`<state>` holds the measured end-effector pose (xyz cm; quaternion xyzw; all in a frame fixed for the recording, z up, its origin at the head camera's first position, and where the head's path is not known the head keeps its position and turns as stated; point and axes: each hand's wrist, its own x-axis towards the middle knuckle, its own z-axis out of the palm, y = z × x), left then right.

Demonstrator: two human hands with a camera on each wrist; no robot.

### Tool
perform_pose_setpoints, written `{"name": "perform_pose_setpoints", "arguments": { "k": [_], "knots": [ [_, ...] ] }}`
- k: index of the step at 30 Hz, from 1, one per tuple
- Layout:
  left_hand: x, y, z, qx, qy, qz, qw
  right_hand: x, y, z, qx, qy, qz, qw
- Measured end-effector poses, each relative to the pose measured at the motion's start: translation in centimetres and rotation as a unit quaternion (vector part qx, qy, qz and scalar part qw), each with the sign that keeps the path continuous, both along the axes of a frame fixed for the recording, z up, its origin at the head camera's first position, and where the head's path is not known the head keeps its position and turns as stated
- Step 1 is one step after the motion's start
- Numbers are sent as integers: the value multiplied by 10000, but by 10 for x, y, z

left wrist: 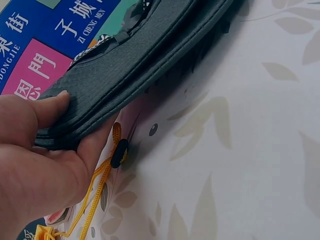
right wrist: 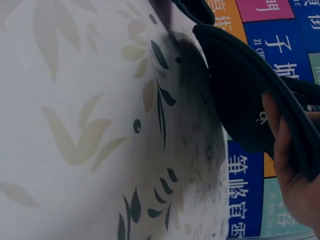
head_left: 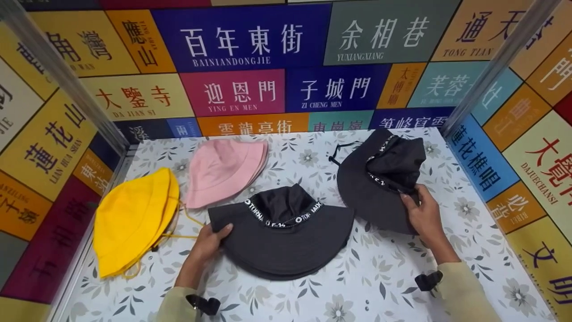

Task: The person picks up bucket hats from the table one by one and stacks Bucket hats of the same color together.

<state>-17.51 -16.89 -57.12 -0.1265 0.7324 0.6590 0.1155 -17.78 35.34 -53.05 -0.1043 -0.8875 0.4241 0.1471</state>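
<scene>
My left hand [head_left: 205, 246] pinches the left end of the brim of a dark bucket hat [head_left: 281, 250] at the middle of the table, thumb on top and fingers beneath. That hat's crown is folded inward, and white lettering runs along its inner band. In the left wrist view, the doubled brim [left wrist: 135, 65] is held clear of the tabletop. A second dark bucket hat [head_left: 359, 192] is tilted at the right, a thin black cord by its far side. My right hand [head_left: 424, 217] grips its near right edge; in the right wrist view, fingers [right wrist: 282, 145] curl over the brim.
A yellow bucket hat [head_left: 132, 223] with yellow cords lies at the left, beside a pink bucket hat [head_left: 223, 170] farther back. Panels with printed signs [head_left: 241, 91] enclose the leaf-patterned tabletop [head_left: 308, 304] at the back and both sides. Metal posts [head_left: 500, 67] stand at the corners.
</scene>
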Motion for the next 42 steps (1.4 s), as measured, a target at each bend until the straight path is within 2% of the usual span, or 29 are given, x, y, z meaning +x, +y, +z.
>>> {"name": "perform_pose_setpoints", "arguments": {
  "k": [4,8,14,18,24,27,31,35,38,42],
  "knots": [
    [-1,1,0,152,-30,2,9999,-2,4,5,304,610,-10,9977],
    [-3,1,0,196,-39,15,9998,-5,6,13,681,1340,166,9885],
    [-4,-1,1,-168,12,-22,9999,-8,1,27,987,2365,633,9645],
    [-3,-1,2,-54,7,-33,10000,-8,-6,34,952,2931,904,9470],
    [-4,3,2,351,-45,105,9993,-7,-14,43,982,3260,1065,9342],
    [-6,5,2,496,-97,119,9987,-8,-17,45,1198,3416,942,9274],
    [-9,6,4,464,-198,103,9987,-10,-20,46,1475,3626,637,9180],
    [-11,6,4,455,-233,105,9986,-11,-22,49,1538,3699,533,9147],
    [-12,6,5,427,-225,113,9988,-10,-23,53,1472,3643,714,9168],
    [-12,5,4,446,-276,120,9986,-7,-27,61,1174,3570,1211,9187]
  ]
}}
